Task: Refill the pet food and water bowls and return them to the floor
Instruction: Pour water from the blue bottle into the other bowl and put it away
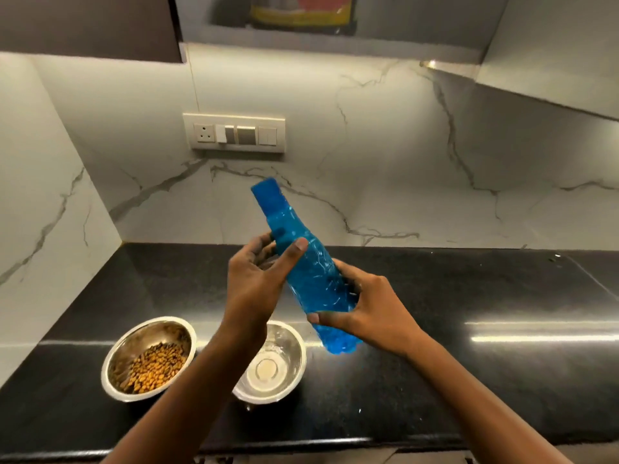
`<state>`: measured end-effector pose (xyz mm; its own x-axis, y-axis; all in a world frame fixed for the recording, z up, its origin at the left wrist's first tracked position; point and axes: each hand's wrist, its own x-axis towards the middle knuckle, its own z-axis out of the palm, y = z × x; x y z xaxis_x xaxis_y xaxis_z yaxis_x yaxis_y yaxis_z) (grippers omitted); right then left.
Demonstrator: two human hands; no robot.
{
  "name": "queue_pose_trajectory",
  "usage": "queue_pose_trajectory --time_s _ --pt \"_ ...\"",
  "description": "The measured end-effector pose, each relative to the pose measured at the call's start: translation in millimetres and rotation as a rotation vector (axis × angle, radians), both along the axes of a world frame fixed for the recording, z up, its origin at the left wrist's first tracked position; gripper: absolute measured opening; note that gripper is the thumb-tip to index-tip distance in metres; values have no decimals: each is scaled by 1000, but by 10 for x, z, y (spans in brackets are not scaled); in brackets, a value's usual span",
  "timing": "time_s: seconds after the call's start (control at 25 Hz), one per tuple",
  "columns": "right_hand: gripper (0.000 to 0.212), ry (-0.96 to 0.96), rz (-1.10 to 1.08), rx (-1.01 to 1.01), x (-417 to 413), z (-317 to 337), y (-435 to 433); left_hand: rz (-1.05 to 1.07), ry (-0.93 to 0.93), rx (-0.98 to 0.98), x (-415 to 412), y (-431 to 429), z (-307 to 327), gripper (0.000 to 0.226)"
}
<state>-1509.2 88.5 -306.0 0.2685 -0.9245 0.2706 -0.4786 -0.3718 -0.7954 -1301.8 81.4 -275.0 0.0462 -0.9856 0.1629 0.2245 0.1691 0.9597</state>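
Observation:
A blue plastic water bottle with its blue cap on is held tilted above the counter, cap end up and to the left. My right hand grips its lower body. My left hand wraps around its neck and upper body. Below on the black counter stand two steel bowls: the left bowl holds brown pet food kibble, and the right bowl shows a bare shiny inside, partly hidden by my left forearm.
The black stone counter runs to the right, with its front edge near the bottom of the view. Marble-patterned walls enclose the left side and back. A switch panel sits on the back wall, and cabinets hang overhead.

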Motion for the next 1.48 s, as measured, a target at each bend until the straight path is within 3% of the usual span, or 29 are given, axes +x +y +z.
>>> queue_pose_trajectory --time_s 0.12,0.36,0.64,0.84,1.12,1.48 --pt "73 -102 -60 -136 58 409 -198 15 -73 -179 -55 -238 564 51" --pt "90 -180 -214 -333 64 1391 -531 75 -216 -457 -198 -575 1782 43" --pt "89 -362 -318 -545 -109 2740 -873 -85 -295 -695 -507 -693 3319 35" --pt "86 -450 -344 -561 -302 3356 -1186 -140 -351 -581 -797 -1022 3793 49" --pt "77 -466 -424 -541 -468 3392 -1767 -160 -398 -386 -1159 -1687 3784 74" --pt "66 -463 -457 -492 -564 3363 -2231 -142 -264 -310 -1446 -2168 3772 55"
